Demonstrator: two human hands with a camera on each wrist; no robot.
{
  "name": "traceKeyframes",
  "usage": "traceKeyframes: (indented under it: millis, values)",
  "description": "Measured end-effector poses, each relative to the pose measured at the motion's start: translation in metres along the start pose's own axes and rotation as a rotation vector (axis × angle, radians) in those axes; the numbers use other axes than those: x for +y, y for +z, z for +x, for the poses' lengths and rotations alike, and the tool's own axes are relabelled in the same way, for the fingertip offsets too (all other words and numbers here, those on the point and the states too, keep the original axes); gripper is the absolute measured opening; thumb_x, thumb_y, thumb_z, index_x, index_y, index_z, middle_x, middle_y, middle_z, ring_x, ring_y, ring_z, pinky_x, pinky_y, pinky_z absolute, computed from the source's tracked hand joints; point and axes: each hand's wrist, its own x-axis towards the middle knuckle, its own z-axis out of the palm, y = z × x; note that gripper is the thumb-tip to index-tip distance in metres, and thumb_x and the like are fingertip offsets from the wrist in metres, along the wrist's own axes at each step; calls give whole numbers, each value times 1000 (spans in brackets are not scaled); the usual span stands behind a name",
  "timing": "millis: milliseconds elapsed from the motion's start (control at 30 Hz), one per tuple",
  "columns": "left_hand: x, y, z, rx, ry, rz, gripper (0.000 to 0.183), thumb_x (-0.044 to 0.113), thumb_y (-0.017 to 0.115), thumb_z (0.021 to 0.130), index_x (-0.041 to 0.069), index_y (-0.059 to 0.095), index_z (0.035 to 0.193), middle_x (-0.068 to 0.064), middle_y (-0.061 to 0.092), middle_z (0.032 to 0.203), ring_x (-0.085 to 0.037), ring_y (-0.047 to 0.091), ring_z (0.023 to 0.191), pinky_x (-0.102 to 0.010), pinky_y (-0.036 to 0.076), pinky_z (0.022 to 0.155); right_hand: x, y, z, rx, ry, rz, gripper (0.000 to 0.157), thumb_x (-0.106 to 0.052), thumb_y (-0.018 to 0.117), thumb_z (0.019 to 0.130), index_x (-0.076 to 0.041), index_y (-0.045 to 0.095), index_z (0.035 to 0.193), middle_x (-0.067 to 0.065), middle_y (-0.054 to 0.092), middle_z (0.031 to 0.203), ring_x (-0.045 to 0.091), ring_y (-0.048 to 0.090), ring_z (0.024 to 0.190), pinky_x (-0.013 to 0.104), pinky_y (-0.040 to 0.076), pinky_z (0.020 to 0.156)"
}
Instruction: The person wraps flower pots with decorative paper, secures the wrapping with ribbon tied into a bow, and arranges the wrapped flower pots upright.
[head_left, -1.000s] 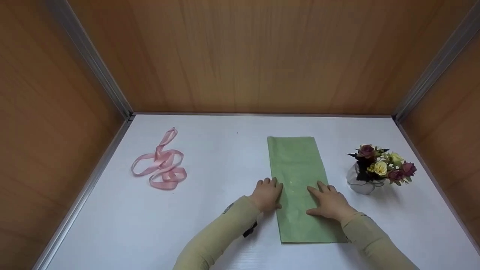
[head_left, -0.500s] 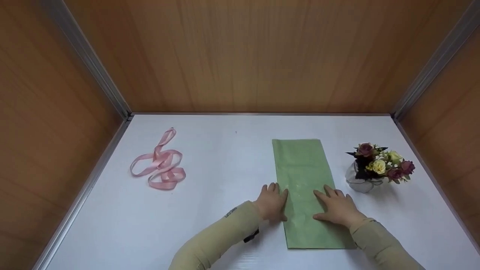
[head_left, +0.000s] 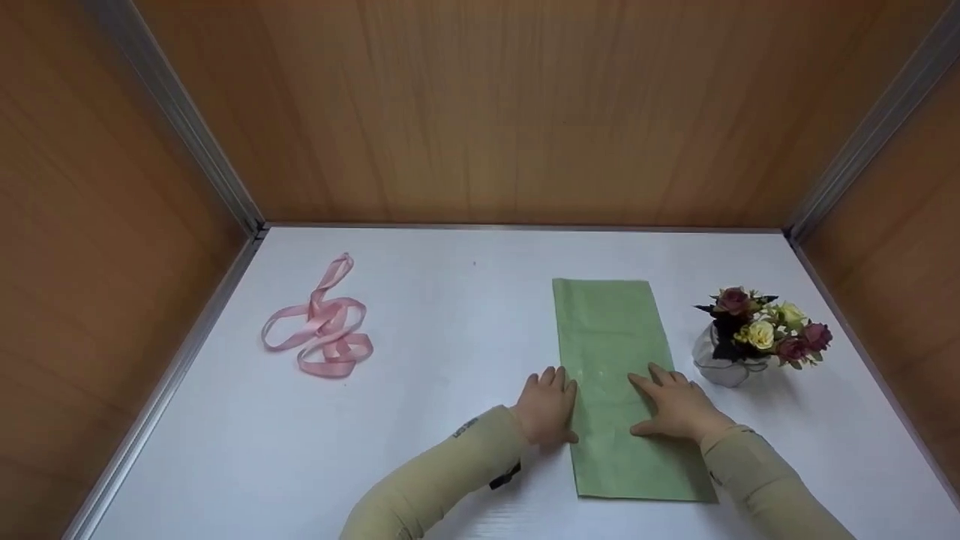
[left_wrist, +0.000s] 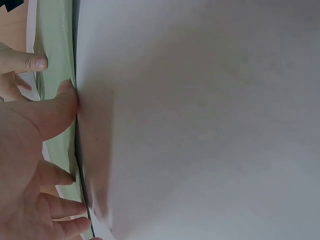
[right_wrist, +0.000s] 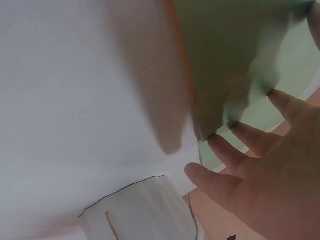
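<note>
A long piece of green wrapping paper (head_left: 611, 337), folded into a flat strip, lies on the white table. My left hand (head_left: 546, 409) rests along its left edge, with fingers extended and fingertips touching it. The left wrist view shows that hand's thumb and fingers (left_wrist: 62, 112) against the paper's edge. On the right part of the paper, my right hand (head_left: 679, 409) presses with spread fingers. Several of its fingertips touch the green surface in the right wrist view, where the hand (right_wrist: 270, 165) shows from the side. The paper's lower right part is hidden behind the right hand and sleeve.
Right of the paper stands a white pot (head_left: 726, 366) with artificial flowers (head_left: 761, 335). A loosely coiled pink ribbon (head_left: 326, 322) lies at the left of the white table (head_left: 435, 300). Wooden panels (head_left: 480, 112) enclose the table at the back and sides.
The green paper has shifted right and slightly toward me, with both hands moving along with it. Over the last half second the movement is small. Ribbon and flower pot stay put.
</note>
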Motion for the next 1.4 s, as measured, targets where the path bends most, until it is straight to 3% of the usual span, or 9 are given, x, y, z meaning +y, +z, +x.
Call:
traceKeyframes:
  millis: [167, 433, 633, 733, 867, 1033, 1233, 1400]
  values:
    - [-1, -2, 0, -8, -15, -9, 85, 62, 60, 82, 14, 34, 147, -11, 31, 153, -23, 29, 141, -39, 31, 111, 3, 1, 1, 8, -33, 37, 88, -45, 78, 72, -4, 41, 141, 34, 27, 145, 59, 28, 126, 66, 34, 95]
    - [5, -7, -1, 0, -27, -39, 83, 58, 63, 82, 13, 36, 146, -10, 31, 152, -22, 31, 140, -38, 34, 109, 11, -1, 0, 5, -20, 137, 89, -46, 76, 74, -4, 38, 143, 33, 24, 147, 58, 23, 129, 67, 30, 98]
    - [12, -8, -2, -22, -35, -23, 82, 55, 63, 82, 12, 34, 146, -11, 30, 153, -22, 30, 141, -37, 34, 109, 16, -12, -1, -11, 85, 314, 88, -48, 65, 84, -3, 24, 148, 38, 6, 149, 63, 6, 131, 75, 4, 101]
    - [13, -9, -2, -38, -50, 48, 82, 58, 59, 83, 13, 33, 147, -10, 30, 153, -21, 31, 140, -34, 36, 107, 14, -17, 0, -20, 146, 384, 90, -51, 61, 87, -3, 17, 149, 40, -3, 147, 64, -3, 131, 75, -5, 99]
    - [13, -11, -1, -53, -58, 97, 82, 60, 56, 84, 14, 31, 148, -9, 30, 153, -19, 31, 140, -32, 36, 106, 12, -19, 3, -31, 215, 435, 92, -50, 58, 88, 0, 12, 149, 42, -7, 145, 63, -7, 131, 76, -2, 100]
    - [12, -9, -1, -39, -59, 16, 82, 56, 62, 82, 15, 34, 147, -10, 32, 152, -21, 32, 140, -35, 36, 107, 13, -14, 4, -15, 275, 459, 89, -44, 58, 89, 4, 12, 148, 43, 0, 145, 62, 0, 132, 74, 6, 100]
    - [11, -7, -2, -13, -63, -59, 81, 51, 69, 77, 25, 35, 146, -10, 35, 150, -23, 33, 139, -38, 36, 107, 16, -10, 5, 32, 278, 522, 85, -37, 59, 90, 7, 14, 147, 42, 8, 144, 59, 5, 131, 68, 15, 105]
    - [10, -6, -3, -11, -62, -80, 80, 49, 70, 78, 26, 35, 146, -11, 35, 151, -24, 33, 139, -38, 35, 107, 17, -7, 8, 53, 269, 528, 81, -35, 58, 91, 7, 17, 146, 39, 13, 142, 56, 10, 130, 65, 20, 106]
